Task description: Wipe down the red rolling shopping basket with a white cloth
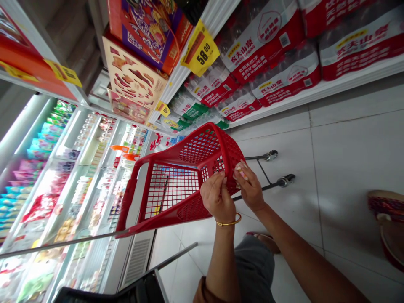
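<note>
A red plastic shopping basket (176, 185) on a wheeled metal frame stands in front of me, and nothing shows inside it. My left hand (217, 198), with a gold bangle at the wrist, is curled closed just above the basket's near rim. My right hand (251, 189) is beside it, fingers pinched on a small pale packet (241, 170) with pink marks. The two hands nearly touch each other over the basket's edge.
A lit refrigerated case (63, 185) full of packaged goods runs along the left. Shelves (315, 90) carry shrink-wrapped packs of bottled water (271, 46) and gift boxes (139, 80) with a yellow 58.00 price tag (200, 52). White tiled floor (347, 160) lies at right. A patterned object (386, 210) sits at the right edge.
</note>
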Tool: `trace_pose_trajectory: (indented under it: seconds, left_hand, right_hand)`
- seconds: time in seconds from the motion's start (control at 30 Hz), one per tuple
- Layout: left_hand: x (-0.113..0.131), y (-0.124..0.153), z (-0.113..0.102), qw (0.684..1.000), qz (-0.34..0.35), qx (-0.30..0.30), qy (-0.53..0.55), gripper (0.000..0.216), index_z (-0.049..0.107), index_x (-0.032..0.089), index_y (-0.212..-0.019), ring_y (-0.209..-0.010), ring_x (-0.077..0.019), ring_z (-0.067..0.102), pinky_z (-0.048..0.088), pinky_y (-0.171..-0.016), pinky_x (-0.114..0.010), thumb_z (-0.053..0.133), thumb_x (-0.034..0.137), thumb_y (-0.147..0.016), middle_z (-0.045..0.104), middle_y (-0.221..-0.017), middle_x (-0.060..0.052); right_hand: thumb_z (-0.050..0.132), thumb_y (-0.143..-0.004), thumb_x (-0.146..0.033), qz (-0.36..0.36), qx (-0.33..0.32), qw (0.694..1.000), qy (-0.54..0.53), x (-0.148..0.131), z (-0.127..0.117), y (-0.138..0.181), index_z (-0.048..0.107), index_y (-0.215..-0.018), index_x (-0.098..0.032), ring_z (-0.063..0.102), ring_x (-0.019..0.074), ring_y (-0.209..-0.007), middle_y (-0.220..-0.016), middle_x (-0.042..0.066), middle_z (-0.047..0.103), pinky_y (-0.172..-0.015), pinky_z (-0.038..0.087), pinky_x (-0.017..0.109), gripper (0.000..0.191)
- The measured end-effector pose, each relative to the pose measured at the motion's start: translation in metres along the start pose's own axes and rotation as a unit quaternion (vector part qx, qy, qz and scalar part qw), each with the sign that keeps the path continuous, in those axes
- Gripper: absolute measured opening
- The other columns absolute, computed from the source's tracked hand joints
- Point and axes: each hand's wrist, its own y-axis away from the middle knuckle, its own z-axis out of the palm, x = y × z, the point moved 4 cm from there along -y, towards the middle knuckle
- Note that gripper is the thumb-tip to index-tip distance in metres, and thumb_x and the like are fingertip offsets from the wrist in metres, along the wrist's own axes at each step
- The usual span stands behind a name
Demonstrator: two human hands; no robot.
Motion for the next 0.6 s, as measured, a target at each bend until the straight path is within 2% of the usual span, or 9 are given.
trace_pose_trajectory:
  seconds: [0.33,0.6]
  left_hand:
    - [-0.001,-0.001,-0.001,1.000,0.011,-0.007,-0.004,0.015,0.072,0.018,-0.099,-0.091,-0.0181,0.072,0.052,-0.086,-0.035,0.061,0.013,-0.090,0.077,-0.094,-0.006]
    - [0.000,-0.002,0.000,1.000,0.031,-0.003,0.000,0.014,0.070,0.018,-0.099,-0.089,-0.0177,0.072,0.052,-0.083,-0.034,0.061,0.012,-0.090,0.077,-0.092,-0.006]
  right_hand:
    - [0.052,-0.093,-0.006,0.022,-0.033,0.999,-0.002,0.017,-0.009,0.021,0.039,-0.147,-0.035,0.043,0.0270,-0.141,-0.146,0.008,0.052,-0.108,0.051,0.047,0.063]
    - [0.049,-0.095,-0.010,0.065,-0.029,0.997,-0.008,0.028,-0.015,0.031,0.042,-0.145,-0.035,0.045,0.0251,-0.139,-0.145,0.007,0.053,-0.111,0.047,0.048,0.056]
